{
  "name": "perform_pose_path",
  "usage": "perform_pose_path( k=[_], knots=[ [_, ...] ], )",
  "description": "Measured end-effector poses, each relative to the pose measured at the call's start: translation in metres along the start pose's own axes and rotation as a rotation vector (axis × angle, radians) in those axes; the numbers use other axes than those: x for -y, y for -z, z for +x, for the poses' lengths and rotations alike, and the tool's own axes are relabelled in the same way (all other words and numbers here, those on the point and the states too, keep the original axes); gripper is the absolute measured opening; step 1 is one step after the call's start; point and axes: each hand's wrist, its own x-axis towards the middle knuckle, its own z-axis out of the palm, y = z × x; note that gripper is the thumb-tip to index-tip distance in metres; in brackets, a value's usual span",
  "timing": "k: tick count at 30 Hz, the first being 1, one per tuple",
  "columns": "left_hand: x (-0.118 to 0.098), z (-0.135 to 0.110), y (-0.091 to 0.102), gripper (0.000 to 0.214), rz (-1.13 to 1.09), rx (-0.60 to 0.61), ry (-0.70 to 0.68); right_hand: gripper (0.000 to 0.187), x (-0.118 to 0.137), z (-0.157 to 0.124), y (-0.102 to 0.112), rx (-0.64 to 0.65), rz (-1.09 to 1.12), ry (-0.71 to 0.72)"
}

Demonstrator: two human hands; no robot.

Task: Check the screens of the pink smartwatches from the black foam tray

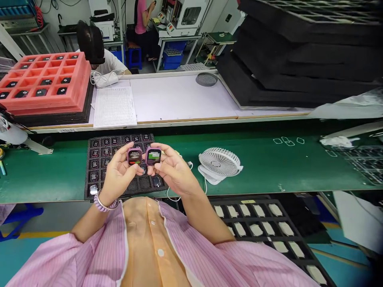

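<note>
My left hand (117, 174) holds a small pink watch body (134, 156) with a lit screen, fingers pinched round it. My right hand (172, 169) grips a second pink watch body (153, 156), its screen also lit. Both are held side by side above a black foam tray (93, 187) on the green belt. That tray holds several more watch bodies in its cells.
A white desk fan (219, 162) lies right of my hands on the green belt (269, 167). A black tray of pale parts (263, 227) sits below the belt. Pink foam trays (44, 79), a paper sheet (114, 107) and stacked black foam (299, 52) lie beyond. Two other people work at the back.
</note>
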Motion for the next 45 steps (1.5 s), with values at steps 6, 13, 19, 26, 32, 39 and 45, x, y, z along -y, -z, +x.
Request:
perform_pose_path(
  k=[6,13,19,26,32,39,45],
  knots=[
    [0.001,0.002,-0.011,0.057,-0.020,0.005,0.012,0.048,0.002,0.002,0.005,-0.048,-0.023,0.026],
    [0.001,0.003,-0.019,0.043,-0.039,-0.066,0.016,0.048,-0.001,0.008,0.006,-0.056,-0.042,0.080],
    [-0.002,0.006,-0.014,0.046,-0.087,-0.045,0.041,0.046,-0.002,0.011,0.005,-0.045,-0.007,0.083],
    [-0.003,0.008,-0.008,0.048,-0.091,-0.056,0.076,0.046,-0.005,0.016,0.001,-0.042,-0.001,0.098],
    [0.000,0.008,-0.007,0.049,-0.075,-0.092,0.095,0.045,-0.010,0.015,0.002,-0.038,-0.012,0.095],
    [0.003,0.018,0.001,0.059,-0.110,-0.054,0.041,0.047,-0.007,0.030,0.008,0.020,0.043,0.067],
    [-0.008,0.077,0.018,0.057,-0.046,0.034,-0.127,0.041,0.024,0.088,0.013,0.170,0.010,0.231]
  ],
)
